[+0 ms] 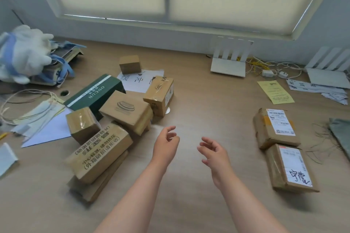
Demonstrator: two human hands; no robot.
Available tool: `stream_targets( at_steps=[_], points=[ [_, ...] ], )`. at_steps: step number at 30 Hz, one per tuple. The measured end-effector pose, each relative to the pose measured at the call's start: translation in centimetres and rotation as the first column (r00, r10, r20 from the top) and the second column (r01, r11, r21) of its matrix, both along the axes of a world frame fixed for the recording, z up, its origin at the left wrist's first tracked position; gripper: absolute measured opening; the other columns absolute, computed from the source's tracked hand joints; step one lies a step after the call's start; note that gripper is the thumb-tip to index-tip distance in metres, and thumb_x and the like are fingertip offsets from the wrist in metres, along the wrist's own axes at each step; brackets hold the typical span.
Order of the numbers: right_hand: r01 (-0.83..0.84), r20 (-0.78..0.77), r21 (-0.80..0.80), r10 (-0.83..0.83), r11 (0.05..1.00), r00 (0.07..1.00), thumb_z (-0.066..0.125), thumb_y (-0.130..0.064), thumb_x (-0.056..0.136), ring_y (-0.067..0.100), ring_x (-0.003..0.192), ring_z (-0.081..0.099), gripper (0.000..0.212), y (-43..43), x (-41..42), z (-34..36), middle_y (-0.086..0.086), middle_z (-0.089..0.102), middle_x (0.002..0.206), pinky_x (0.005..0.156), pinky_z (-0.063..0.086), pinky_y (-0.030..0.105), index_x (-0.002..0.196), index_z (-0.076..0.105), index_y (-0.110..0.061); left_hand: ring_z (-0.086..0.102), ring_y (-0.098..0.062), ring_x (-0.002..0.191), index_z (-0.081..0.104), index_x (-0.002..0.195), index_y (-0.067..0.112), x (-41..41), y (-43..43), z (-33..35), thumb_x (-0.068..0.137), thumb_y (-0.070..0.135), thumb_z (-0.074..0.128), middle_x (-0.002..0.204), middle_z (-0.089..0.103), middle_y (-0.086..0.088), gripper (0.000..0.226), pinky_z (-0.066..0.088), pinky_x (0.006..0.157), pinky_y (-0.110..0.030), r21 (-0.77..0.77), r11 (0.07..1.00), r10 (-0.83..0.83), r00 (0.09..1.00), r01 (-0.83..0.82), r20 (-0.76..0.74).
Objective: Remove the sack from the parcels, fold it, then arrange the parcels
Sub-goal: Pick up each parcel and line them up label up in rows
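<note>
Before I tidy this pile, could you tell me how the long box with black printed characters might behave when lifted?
The long printed box looks like stiff cardboard, so should keep its shape. It lies tilted on a flat parcel, so a push may slide it off.

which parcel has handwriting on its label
The front right parcel: black handwriting runs across its white label. The rear right parcel carries only a printed label.

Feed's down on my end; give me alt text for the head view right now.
The left hand and right hand hover open and empty above the wooden table, between a jumbled pile of brown parcels on the left and two labelled parcels on the right. A grey-green sack lies at the far right edge.
</note>
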State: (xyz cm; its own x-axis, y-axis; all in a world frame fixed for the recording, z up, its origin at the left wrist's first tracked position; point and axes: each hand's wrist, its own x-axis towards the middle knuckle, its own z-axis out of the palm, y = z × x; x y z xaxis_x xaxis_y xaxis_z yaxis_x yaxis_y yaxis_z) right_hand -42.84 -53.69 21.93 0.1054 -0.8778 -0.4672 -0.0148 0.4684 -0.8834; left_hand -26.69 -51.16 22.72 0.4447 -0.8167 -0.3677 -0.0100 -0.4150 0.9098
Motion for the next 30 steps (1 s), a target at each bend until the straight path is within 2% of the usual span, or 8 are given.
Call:
stream_targets(
  at_steps=[4,12,16,20,22,24,26,30],
  points=[
    [-0.030,0.020,0.006,0.029,1.000,0.999,0.071,-0.012,0.090,0.016,0.105,0.062,0.037,0.6,8.4,1.2,0.004,0.066,0.121,0.081,0.047,0.033,0.126,0.065,-0.021,0.060,-0.013,0.111,0.059,0.125,0.032,9.1,1.3,1.5,0.094,0.016,0.058,0.115,0.064,0.007,0.035,0.048,0.092,-0.031,-0.062,0.998,0.029,0.998,-0.025,0.060],
    [-0.104,-0.005,0.005,0.104,0.995,0.995,0.068,-0.013,0.093,0.018,0.105,0.060,0.037,-0.3,20.0,2.8,0.006,0.064,0.124,0.075,0.048,0.029,0.128,0.061,-0.020,0.062,-0.014,0.110,0.057,0.126,0.033,23.3,0.4,3.6,0.096,0.018,0.057,0.119,0.063,0.007,0.033,0.057,0.091,-0.041,-0.085,0.994,0.089,0.977,-0.073,0.195],
    [-0.078,0.003,0.041,0.078,0.996,0.997,0.066,-0.014,0.095,0.021,0.116,0.057,0.047,-1.5,22.8,2.5,0.000,0.060,0.124,0.093,0.048,0.039,0.139,0.054,-0.021,0.055,-0.002,0.102,0.053,0.136,0.028,27.3,-1.1,3.4,0.095,0.017,0.059,0.124,0.058,0.007,0.042,0.047,0.075,-0.022,-0.094,0.992,0.108,0.944,-0.082,0.311],
    [-0.054,0.044,0.097,0.050,0.994,0.998,0.063,-0.012,0.097,0.015,0.110,0.058,0.055,-1.8,24.5,1.8,-0.006,0.060,0.123,0.104,0.044,0.044,0.148,0.046,-0.022,0.050,-0.020,0.127,0.033,0.154,0.024,29.0,-2.5,2.0,0.089,0.028,0.058,0.144,0.051,0.000,0.070,0.049,0.103,-0.047,0.116,0.991,-0.099,0.924,0.060,0.369],
    [-0.054,0.077,0.110,0.046,0.993,0.996,0.061,-0.009,0.097,0.006,0.103,0.060,0.051,-1.8,25.2,1.2,-0.012,0.064,0.113,0.103,0.043,0.041,0.142,0.048,-0.027,0.048,-0.029,0.134,0.024,0.157,0.024,29.4,-3.1,1.0,0.081,0.040,0.057,0.148,0.050,-0.005,0.084,0.047,0.105,-0.056,0.232,0.966,-0.197,0.912,0.117,0.361],
    [-0.061,0.097,0.104,0.051,0.993,0.994,0.060,-0.010,0.096,0.011,0.114,0.063,0.047,-1.8,25.8,0.4,-0.008,0.069,0.123,0.106,0.043,0.040,0.141,0.053,-0.023,0.049,-0.032,0.132,0.028,0.154,0.026,29.8,-3.8,0.3,0.071,0.053,0.055,0.145,0.051,-0.006,0.092,0.049,0.103,-0.057,0.284,0.949,-0.236,0.900,0.134,0.367],
    [-0.045,0.139,0.124,0.028,0.991,0.990,0.058,-0.013,0.095,0.016,0.121,0.063,0.045,-1.8,25.9,-0.2,-0.006,0.071,0.125,0.104,0.044,0.039,0.138,0.058,-0.026,0.051,-0.031,0.125,0.040,0.144,0.025,29.6,-3.9,0.6,0.065,0.058,0.051,0.139,0.050,-0.005,0.087,0.050,0.100,-0.057,0.317,0.939,-0.246,0.904,0.134,0.349],
    [-0.022,0.216,0.165,-0.014,0.986,0.976,0.053,-0.028,0.099,0.018,0.122,0.062,0.036,-1.3,24.8,0.0,-0.006,0.072,0.122,0.104,0.044,0.039,0.133,0.062,-0.026,0.048,-0.028,0.118,0.051,0.128,0.027,27.9,-2.0,2.0,0.086,0.050,0.050,0.129,0.036,-0.001,0.048,0.046,0.103,-0.054,0.252,0.963,-0.175,0.930,0.093,0.322]
  ],
)
